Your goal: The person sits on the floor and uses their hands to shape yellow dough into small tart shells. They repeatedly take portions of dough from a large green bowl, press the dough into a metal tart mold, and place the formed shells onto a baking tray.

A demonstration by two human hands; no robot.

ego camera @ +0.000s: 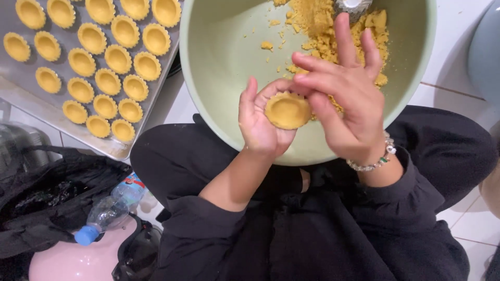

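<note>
A big pale green bowl (pixel 219 62) fills the upper middle of the frame, with crumbly yellow dough (pixel 317 26) heaped at its top edge. In the upper left lies a metal baking tray (pixel 21 83) carrying rows of fluted tart shells (pixel 108 81), already pressed into shape. The lower half of the frame is taken up by the person's black clothing, and in the lower left a black bag (pixel 47 198) sits beside a clear plastic bottle (pixel 109 211) with a blue cap, resting on something pink. At the centre, over the near rim of the bowl, the left hand (pixel 260 122) cups a small tart shell (pixel 287 110), its grip closed around the mould from below. The right hand (pixel 346 101), wearing a beaded bracelet (pixel 377 158), has its fingers spread apart, with thumb and forefinger pressing on the shell's rim.
</note>
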